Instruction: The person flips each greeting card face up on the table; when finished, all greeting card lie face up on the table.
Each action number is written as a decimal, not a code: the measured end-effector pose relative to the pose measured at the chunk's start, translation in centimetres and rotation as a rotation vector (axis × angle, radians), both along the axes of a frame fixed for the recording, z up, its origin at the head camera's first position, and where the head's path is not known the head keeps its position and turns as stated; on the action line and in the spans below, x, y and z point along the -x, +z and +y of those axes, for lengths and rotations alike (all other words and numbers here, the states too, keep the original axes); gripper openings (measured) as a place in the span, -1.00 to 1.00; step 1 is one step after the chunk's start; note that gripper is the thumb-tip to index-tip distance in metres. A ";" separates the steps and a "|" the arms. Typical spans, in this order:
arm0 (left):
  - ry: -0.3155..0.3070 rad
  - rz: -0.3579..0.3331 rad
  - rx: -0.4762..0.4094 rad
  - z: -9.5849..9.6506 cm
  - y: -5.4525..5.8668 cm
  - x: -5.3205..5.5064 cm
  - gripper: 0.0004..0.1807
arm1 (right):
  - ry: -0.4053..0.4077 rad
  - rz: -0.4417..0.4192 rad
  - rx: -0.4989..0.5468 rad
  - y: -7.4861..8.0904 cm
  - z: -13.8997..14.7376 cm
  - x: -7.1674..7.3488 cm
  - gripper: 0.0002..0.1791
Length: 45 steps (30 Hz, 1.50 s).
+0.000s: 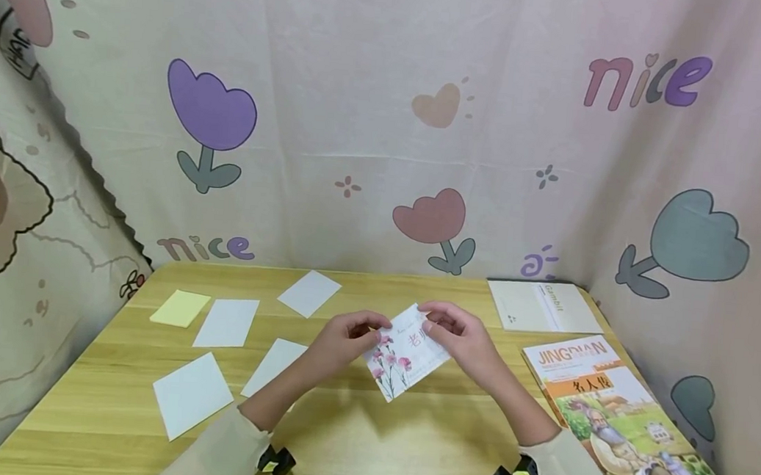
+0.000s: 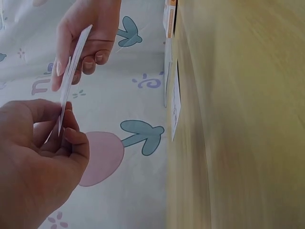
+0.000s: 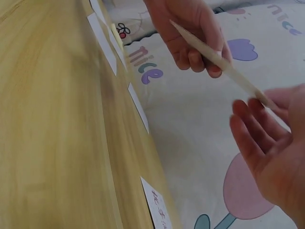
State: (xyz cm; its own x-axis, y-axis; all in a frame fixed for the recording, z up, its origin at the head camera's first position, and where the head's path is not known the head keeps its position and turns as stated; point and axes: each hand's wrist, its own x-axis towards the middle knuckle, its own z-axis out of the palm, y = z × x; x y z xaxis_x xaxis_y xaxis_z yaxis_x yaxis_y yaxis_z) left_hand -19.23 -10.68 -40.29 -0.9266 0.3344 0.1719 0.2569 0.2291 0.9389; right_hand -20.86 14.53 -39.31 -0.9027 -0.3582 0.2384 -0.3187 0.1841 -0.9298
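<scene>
Both hands hold a white greeting card [image 1: 405, 353] printed with pink flowers and red characters, tilted above the table. My left hand [image 1: 350, 338] pinches its left edge between thumb and fingers. At the upper right edge, my right hand [image 1: 462, 339] pinches it the same way. Seen edge-on in the left wrist view, the card [image 2: 71, 76] shows more than one thin layer. A card with red writing [image 3: 156, 205] lies on the table below, in the right wrist view; in the head view the hands and held card hide it.
White paper squares [image 1: 193, 395] lie spread over the left of the wooden table [image 1: 365, 457], with a yellow sticky-note pad [image 1: 180, 308]. At right are a colourful magazine [image 1: 626, 424] and a pale notebook [image 1: 541, 306]. A printed curtain [image 1: 336, 117] hangs behind.
</scene>
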 end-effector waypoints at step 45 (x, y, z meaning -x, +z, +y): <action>-0.198 -0.099 0.403 6.0 -4.5 3.4 -0.76 | -0.197 -0.159 -0.410 -6.3 7.3 -0.4 -0.79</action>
State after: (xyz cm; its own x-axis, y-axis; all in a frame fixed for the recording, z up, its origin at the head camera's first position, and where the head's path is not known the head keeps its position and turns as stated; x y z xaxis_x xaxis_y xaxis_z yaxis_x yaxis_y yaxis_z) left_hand -22.66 -4.71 -44.83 -0.8434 0.5290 -0.0942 0.2463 0.5365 0.8072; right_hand -20.47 21.82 -45.61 -0.9766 -0.2126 -0.0330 -0.1011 0.5887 -0.8020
